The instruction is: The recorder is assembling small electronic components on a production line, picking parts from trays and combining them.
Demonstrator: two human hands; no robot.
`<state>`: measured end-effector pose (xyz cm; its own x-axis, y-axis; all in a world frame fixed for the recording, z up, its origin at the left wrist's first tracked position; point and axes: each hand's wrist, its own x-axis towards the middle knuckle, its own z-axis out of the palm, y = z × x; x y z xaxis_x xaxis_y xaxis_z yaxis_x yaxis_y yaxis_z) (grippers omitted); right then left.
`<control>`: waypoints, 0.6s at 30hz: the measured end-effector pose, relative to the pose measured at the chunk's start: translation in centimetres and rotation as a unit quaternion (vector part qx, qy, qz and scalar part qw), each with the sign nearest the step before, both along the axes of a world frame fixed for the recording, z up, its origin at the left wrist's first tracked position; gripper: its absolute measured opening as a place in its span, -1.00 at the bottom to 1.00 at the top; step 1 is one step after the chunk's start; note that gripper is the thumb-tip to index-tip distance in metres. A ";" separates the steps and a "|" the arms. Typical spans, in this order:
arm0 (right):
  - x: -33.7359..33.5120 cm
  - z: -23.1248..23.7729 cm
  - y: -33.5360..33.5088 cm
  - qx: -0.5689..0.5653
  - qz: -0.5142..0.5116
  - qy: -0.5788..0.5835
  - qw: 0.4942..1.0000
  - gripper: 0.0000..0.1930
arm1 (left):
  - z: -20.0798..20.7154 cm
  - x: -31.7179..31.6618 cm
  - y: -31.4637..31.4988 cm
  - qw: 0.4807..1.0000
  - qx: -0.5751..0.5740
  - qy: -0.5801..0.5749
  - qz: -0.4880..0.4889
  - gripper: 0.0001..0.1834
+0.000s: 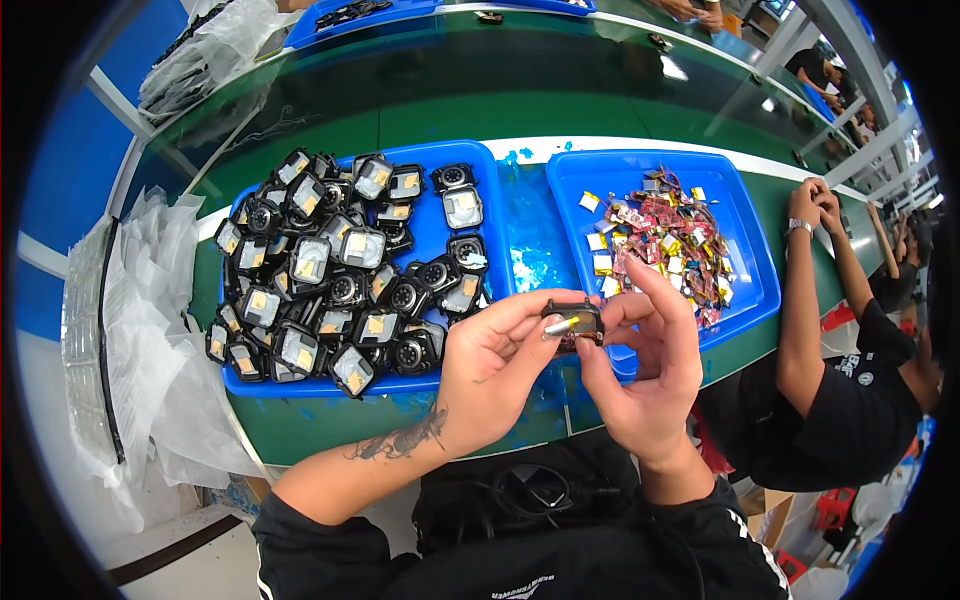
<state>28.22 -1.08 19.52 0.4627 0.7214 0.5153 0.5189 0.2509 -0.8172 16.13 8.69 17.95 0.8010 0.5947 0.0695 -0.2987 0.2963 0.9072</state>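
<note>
Above the table's near edge, my two hands hold a small black smartwatch case point(586, 314) between them. My left hand point(500, 365) is closed on its left side, fingers behind and thumb in front. By that thumb shows a small silver and yellow piece point(563, 326); whether it is part of the case I cannot tell. My right hand point(645, 375) grips the right side with thumb and bent fingers, one finger raised. To the left, a blue tray point(500, 215) is heaped with similar watch cases point(340, 270). Red circuit pieces with silver and yellow parts point(670, 240) lie in the right blue tray point(745, 240).
A green conveyor belt point(450, 90) runs beyond the trays, with more blue trays point(360, 18) on its far side. Clear plastic sheeting point(160, 350) hangs at the left. At the right, a co-worker's arms point(800, 270) reach over the table, close to the right tray.
</note>
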 end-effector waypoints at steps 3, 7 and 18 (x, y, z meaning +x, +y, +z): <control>0.1 0.3 0.1 0.003 -0.002 -0.005 1.000 -0.38 | 0.2 0.0 0.3 0.999 -0.036 -0.003 -0.015 -0.67; 0.4 1.9 0.4 -0.084 0.009 -0.132 0.988 -0.43 | 0.2 0.0 0.8 0.998 -0.056 0.008 -0.023 -0.68; 0.9 0.7 0.2 -0.061 0.009 -0.067 0.996 -0.70 | -0.2 0.3 0.6 0.987 -0.154 -0.006 -0.034 -0.61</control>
